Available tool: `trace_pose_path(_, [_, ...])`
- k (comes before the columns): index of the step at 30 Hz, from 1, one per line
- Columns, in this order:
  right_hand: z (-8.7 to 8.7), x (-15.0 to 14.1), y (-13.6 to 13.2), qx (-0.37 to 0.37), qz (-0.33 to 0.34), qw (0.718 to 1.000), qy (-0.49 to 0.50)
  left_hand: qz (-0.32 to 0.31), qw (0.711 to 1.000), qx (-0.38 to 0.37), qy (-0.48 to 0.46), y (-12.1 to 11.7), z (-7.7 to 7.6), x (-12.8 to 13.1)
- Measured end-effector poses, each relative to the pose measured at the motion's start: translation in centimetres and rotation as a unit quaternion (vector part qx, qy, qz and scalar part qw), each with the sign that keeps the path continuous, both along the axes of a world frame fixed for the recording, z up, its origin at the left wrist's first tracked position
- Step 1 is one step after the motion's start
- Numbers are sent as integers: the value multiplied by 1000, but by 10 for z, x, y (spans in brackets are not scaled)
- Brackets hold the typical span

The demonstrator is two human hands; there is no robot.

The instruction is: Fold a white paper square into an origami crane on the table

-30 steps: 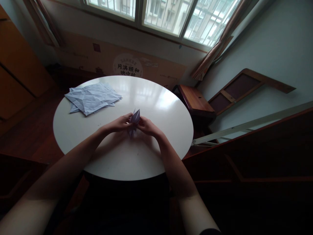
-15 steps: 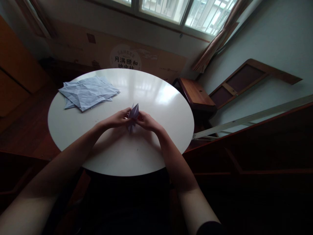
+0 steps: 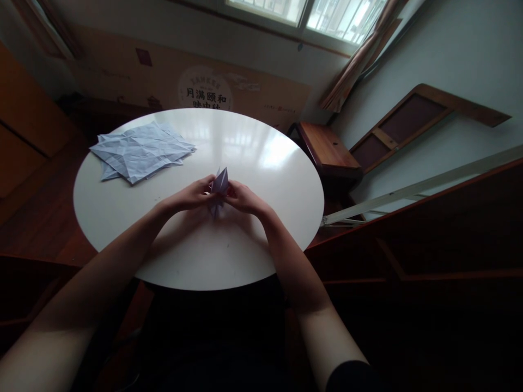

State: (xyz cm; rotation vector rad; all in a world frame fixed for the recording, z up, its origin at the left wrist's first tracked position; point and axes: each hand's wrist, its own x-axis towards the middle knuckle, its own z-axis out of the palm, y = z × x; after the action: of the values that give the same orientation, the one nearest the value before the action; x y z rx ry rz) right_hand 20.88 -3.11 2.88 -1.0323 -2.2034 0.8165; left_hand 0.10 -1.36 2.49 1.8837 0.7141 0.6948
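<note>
A small piece of folded paper (image 3: 220,182), pale purple-grey with pointed tips, is held upright over the middle of the white oval table (image 3: 212,256). My left hand (image 3: 199,191) pinches it from the left side. From the right, the fingers of my right hand (image 3: 242,196) close on its other edge. Part of the paper is covered by my fingers, and a lower point hangs just above the glossy tabletop, where it is mirrored. To the far left of the table lies a pile of creased light paper sheets (image 3: 143,149).
Beyond the table's right edge stands a brown wooden stool or bench (image 3: 327,147). A printed tan panel (image 3: 245,95) runs along the wall below the window (image 3: 339,22). A wooden frame (image 3: 412,120) is against the right wall, above a pale metal rail (image 3: 408,188).
The camera view has tilted down and shifted slightly, so the table and paper pile appear higher and further left. Both hands keep their hold on the folded paper, with little visible movement.
</note>
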Motion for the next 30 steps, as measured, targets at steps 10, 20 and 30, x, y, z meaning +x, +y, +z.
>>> trace_pose_path(10, [3,0,-2,-5,2,1000,-4,5,1000,5,5,-1,2,0])
trace_pose_path(20, [0,0,-1,-1,-1,1000,0,-4,1000,5,1,-2,3,1])
trace_pose_path(30, [1,0,-1,-5,-4,1000,-5,4,1000,3,-2,-2,3,1])
